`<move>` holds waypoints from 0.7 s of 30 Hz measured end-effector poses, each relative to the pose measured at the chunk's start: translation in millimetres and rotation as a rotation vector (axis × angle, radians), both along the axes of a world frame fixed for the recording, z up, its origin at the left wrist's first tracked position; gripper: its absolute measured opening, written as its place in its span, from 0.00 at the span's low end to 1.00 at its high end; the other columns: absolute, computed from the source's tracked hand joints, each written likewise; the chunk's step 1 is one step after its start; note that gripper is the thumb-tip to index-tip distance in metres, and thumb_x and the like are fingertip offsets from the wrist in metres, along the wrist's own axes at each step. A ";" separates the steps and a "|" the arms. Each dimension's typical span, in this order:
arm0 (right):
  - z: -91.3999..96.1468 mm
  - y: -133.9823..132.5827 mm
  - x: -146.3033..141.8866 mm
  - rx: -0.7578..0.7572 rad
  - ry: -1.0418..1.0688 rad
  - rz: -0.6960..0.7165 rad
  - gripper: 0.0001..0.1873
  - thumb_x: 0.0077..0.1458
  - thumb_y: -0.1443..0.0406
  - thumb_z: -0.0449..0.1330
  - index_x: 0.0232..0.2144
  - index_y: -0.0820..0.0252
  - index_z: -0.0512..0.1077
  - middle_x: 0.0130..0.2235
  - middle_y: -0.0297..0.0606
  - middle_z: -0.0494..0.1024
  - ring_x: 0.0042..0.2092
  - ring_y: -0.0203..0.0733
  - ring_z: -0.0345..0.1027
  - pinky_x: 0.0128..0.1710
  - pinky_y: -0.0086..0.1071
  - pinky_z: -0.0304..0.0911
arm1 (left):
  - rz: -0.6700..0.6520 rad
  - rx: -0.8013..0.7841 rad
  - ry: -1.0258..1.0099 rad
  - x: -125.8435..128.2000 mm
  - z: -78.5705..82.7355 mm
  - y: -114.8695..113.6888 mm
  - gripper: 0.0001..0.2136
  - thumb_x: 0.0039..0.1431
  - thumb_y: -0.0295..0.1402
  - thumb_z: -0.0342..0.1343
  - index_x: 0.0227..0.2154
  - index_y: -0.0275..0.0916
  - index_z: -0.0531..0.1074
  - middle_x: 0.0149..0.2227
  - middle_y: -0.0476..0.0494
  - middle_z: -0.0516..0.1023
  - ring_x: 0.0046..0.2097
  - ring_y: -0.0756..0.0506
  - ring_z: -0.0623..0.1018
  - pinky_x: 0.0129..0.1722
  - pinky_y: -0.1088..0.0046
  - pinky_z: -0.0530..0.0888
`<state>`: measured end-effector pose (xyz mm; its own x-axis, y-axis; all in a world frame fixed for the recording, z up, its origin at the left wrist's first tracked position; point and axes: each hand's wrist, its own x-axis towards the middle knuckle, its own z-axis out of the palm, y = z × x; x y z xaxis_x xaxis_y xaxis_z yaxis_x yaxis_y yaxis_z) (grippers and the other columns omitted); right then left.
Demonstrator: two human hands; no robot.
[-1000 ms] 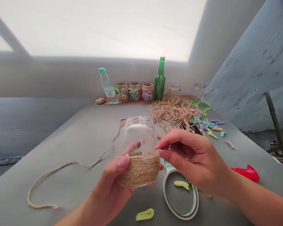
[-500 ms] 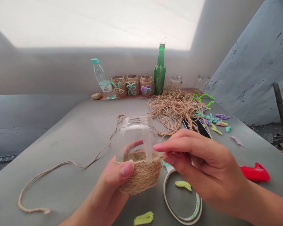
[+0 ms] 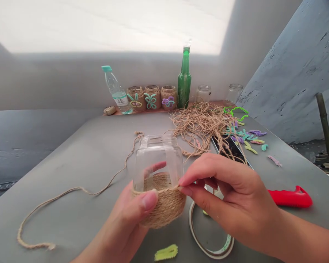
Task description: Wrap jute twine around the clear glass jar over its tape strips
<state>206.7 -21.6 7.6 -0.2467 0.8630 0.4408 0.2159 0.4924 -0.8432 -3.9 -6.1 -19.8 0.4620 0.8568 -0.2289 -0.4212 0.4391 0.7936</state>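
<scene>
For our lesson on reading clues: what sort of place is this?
Probably a craft table, though whether at home or elsewhere isn't clear: it shows in the partly wrapped glass jar, the tangled heap of twine and three decorated jars behind.

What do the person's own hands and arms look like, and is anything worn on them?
The left hand and right hand are bare: no gloves or rings show. The left forearm and right forearm are also uncovered as far as the picture reaches, with no sleeve, watch or bracelet in view.
</scene>
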 end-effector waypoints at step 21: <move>-3.7 1.0 1.8 0.389 -0.127 0.053 0.14 0.63 0.80 0.59 0.48 0.75 0.80 0.44 0.44 0.77 0.47 0.31 0.75 0.51 0.19 0.72 | -0.028 -0.034 -0.082 -4.7 -5.9 -1.4 0.21 0.58 0.44 0.66 0.52 0.45 0.81 0.45 0.43 0.87 0.41 0.42 0.81 0.40 0.66 0.82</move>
